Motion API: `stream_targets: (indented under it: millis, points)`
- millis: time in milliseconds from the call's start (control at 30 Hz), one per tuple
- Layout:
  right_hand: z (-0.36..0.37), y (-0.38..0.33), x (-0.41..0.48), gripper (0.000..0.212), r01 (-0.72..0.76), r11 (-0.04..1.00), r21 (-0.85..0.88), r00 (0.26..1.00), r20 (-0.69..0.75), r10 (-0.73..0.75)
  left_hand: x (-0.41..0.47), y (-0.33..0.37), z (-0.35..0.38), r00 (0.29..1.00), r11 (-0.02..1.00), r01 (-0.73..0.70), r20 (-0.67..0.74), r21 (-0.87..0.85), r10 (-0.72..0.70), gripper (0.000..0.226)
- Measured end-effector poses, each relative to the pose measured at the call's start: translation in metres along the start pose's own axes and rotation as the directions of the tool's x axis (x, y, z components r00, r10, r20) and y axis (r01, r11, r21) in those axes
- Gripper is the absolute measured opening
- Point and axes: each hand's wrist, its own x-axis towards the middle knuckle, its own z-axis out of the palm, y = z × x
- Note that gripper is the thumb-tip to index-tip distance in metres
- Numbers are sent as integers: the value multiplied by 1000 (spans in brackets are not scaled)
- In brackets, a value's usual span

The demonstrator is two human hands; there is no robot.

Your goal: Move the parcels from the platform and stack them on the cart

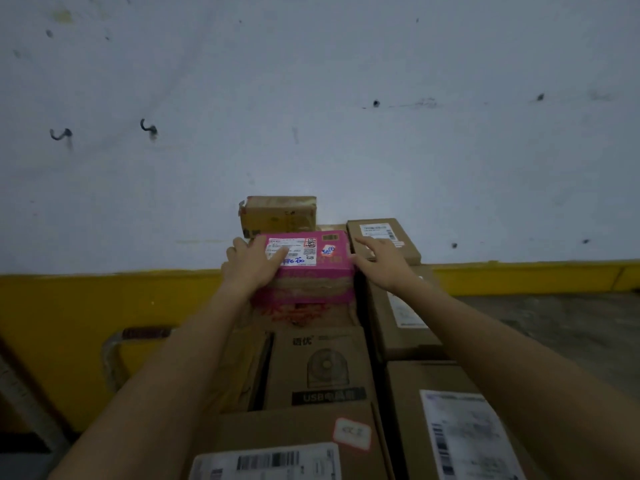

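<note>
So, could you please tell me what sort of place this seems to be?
Probably a parcel depot or warehouse: stacked cardboard boxes, shipping labels with barcodes, and a scuffed wall with a yellow base band.

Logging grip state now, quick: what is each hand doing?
Left hand: holds the pink parcel, thumb across its label.
Right hand: open, at the parcel's right edge.
</note>
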Motion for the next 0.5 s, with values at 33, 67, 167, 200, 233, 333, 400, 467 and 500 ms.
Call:
stream_targets:
  millis: [33,67,167,200,233,333,400,467,500]
  points:
    - [-9,2,-7,54,10,1000,-25,1000,1,-10,-4,11,-3,1000,1000,-12,-3,-2,12,63]
    - [-18,5,-15,54,19,998,-57,1000,5,-18,-9,23,-5,1000,1000,-27,-6,-4,27,63]
    - [-47,21,-46,55,48,991,-125,998,48,-42,-25,71,-4,996,995,-92,1,-31,92,63]
    - [-57,28,-58,55,59,988,-141,997,64,-50,-34,91,-1,994,993,-112,7,-45,113,63]
    - [-68,37,-70,55,72,985,-158,995,76,-60,-43,111,4,991,989,-134,6,-59,134,62]
    - [-105,69,-105,54,95,972,-214,992,103,-74,-78,170,23,974,973,-223,13,-67,224,57]
    - [-134,96,-128,55,83,970,-229,992,112,-59,-100,208,41,955,956,-292,41,-35,293,53]
    - [-165,128,-151,56,82,967,-243,993,108,-57,-122,246,63,941,946,-323,104,-11,322,54]
    - [-182,146,-163,57,76,964,-254,994,98,-52,-133,265,76,940,949,-313,126,-37,316,58]
